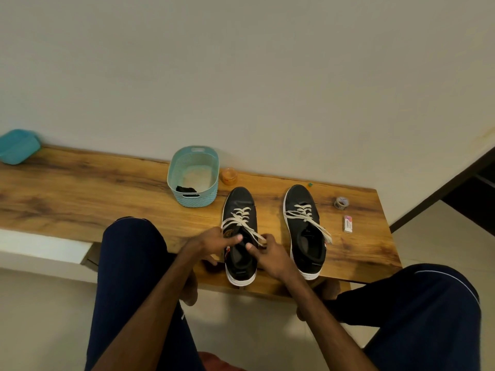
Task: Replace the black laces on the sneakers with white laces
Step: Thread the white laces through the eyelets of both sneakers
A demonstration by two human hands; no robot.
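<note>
Two black sneakers with smooth uppers and thick white rubber soles stand side by side, toes toward the wall, on a glossy wood-grain surface (pixel 80 188). The left sneaker (pixel 239 199) carries a flat woven white lace (pixel 241 219) crossed through its eyelets. Both hands are at this shoe's tongue. The left hand (pixel 211 243) curls its fingers round the lace's left strand, thumb stretched across the opening. The right hand (pixel 267 253) pinches the lace's right end between thumb and fingers, just beside the shoe's collar. The right sneaker (pixel 301 196), near the right hand but untouched, has a second white lace (pixel 305 214) with its loose ends trailing over the side. Behind the left sneaker sits an oval, pale blue, perforated plastic basket (pixel 197 159) with crumpled black laces (pixel 186 189) inside.
</note>
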